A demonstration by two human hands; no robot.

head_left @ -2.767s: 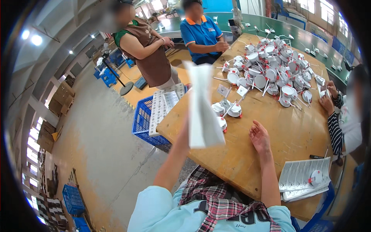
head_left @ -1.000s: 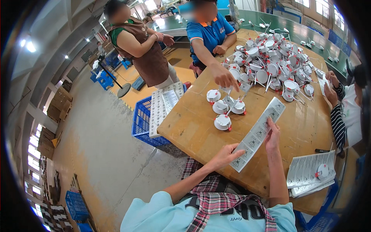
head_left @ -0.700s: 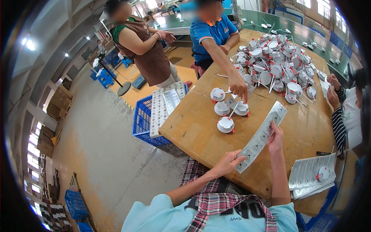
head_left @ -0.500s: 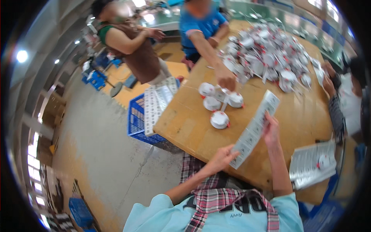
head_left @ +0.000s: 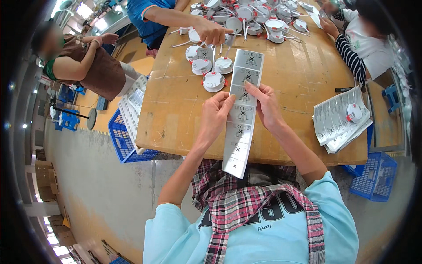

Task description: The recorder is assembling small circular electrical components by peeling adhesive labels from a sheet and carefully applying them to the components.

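A long silver strip of printed labels [head_left: 239,123] is held upright in front of me over the near edge of the table. My left hand [head_left: 215,113] pinches its left edge, thumb on the face. On the opposite edge, slightly higher, my right hand [head_left: 266,103] grips it with the thumb on the labels. Just beyond my left hand, several round white downlights with red clips [head_left: 214,82] lie grouped together. A co-worker's hand [head_left: 211,31] in a blue sleeve reaches over that group, a finger pointing right.
A big heap of downlights [head_left: 274,25] covers the table's far side. At right lie stacked label sheets [head_left: 327,125] with one downlight [head_left: 354,113] on top, and a black marker [head_left: 343,89]. Blue crates stand at left [head_left: 116,136] and right [head_left: 373,180]. Co-workers stand left [head_left: 99,72] and right [head_left: 371,44].
The label strip has swung from a slant to nearly upright, and both hands hold it nearer its middle. My view has turned, so the table now lies squarely ahead. The co-worker's finger now points right.
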